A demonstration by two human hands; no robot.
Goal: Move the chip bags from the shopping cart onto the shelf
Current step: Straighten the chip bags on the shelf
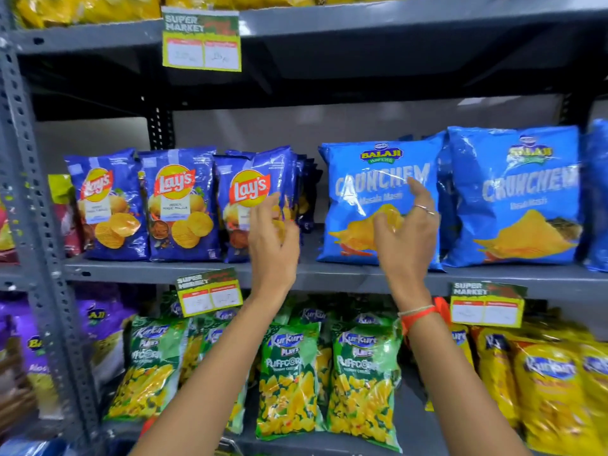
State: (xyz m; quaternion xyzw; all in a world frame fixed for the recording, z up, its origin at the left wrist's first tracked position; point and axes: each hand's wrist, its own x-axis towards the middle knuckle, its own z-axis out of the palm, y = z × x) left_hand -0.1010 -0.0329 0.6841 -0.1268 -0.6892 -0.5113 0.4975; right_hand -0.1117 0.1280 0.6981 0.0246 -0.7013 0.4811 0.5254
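Three dark blue Lay's chip bags stand upright in a row on the grey middle shelf (148,269). My left hand (273,240) is raised at the right edge of the rightmost Lay's bag (245,195), with loosely curled fingertips touching it; more Lay's bags stand behind it. My right hand (408,232) hovers with its fingers apart in front of a light blue Crunchem bag (358,179) and holds nothing. The shopping cart is not in view.
A second Crunchem bag (519,199) stands to the right. A narrow gap (311,250) separates the Lay's row from the Crunchem bags. Green Kurkure Puffcorn bags (289,380) and yellow Kurkure bags (552,390) fill the lower shelf. Price tags (201,39) hang from the shelf edges.
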